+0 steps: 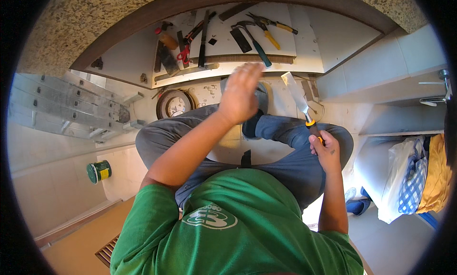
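My right hand (326, 149) is wrapped round the dark and yellow handle of a chisel (297, 94), held above my right knee. The wide metal blade points up and away from me, toward the cabinet. Out in front of my body, my left hand (242, 93) is raised with its fingers stretched out, a little blurred and with nothing seen in it. Just beyond its fingertips lies a hammer (257, 47) with a green handle. Behind the hammer are pliers (268, 36) with yellow handles, and beside it a flat black block (240, 40).
The open cabinet's white board (223, 49) also bears red-handled scissors (183, 54), a bottle (166, 39) and a long dark file (203, 41). A round dark ring (164, 105) lies on the floor. At left are a metal ladder (66, 103) and a green can (99, 171); bags (412, 180) hang at right.
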A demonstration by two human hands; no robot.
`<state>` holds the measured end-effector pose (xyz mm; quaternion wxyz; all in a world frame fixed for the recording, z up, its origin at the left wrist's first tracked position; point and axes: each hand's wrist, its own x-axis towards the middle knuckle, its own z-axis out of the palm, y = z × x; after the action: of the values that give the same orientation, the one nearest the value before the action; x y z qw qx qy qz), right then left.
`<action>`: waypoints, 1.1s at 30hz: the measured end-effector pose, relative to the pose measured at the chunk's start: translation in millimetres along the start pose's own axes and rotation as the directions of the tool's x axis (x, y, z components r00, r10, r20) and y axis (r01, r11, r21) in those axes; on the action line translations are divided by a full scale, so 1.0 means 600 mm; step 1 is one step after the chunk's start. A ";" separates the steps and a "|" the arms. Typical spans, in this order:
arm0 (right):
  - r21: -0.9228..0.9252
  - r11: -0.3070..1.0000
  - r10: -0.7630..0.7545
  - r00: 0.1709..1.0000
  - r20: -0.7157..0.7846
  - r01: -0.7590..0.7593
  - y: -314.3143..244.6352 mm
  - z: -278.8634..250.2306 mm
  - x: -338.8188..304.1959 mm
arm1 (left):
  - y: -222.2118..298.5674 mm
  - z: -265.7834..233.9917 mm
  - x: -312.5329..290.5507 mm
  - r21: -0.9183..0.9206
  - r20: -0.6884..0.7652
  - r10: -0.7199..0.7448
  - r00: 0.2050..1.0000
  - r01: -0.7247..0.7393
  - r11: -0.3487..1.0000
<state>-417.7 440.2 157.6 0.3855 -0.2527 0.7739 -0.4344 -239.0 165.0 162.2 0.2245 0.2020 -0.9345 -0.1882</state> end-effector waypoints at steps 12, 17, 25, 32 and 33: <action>0.270 0.956 0.129 0.991 -0.029 -0.116 0.015 -0.015 0.001 | -0.016 0.007 0.027 0.513 0.246 -0.086 0.965 -0.055 0.857; 0.303 0.946 0.128 0.991 -0.031 -0.112 0.008 -0.019 0.015 | -0.082 -0.051 -0.008 0.566 0.268 0.033 0.963 -0.185 0.803; 0.181 0.980 0.093 0.995 -0.036 -0.085 0.019 -0.010 0.005 | -0.129 -0.139 -0.183 -0.302 0.815 -0.491 0.307 0.949 0.093; 0.180 0.981 0.083 0.996 -0.032 -0.076 0.013 -0.010 0.012 | -0.290 -0.321 -0.353 -0.117 0.895 -0.446 0.032 0.980 -0.163; 0.182 0.980 0.087 0.996 -0.034 -0.079 0.012 -0.009 0.011 | -0.323 -0.357 -0.342 -0.040 0.625 -0.781 0.006 0.999 -0.025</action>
<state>-426.7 441.5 150.6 0.4083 -0.1750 0.7491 -0.4915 91.4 39.9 183.2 -0.1301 0.6636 -0.4863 -0.5534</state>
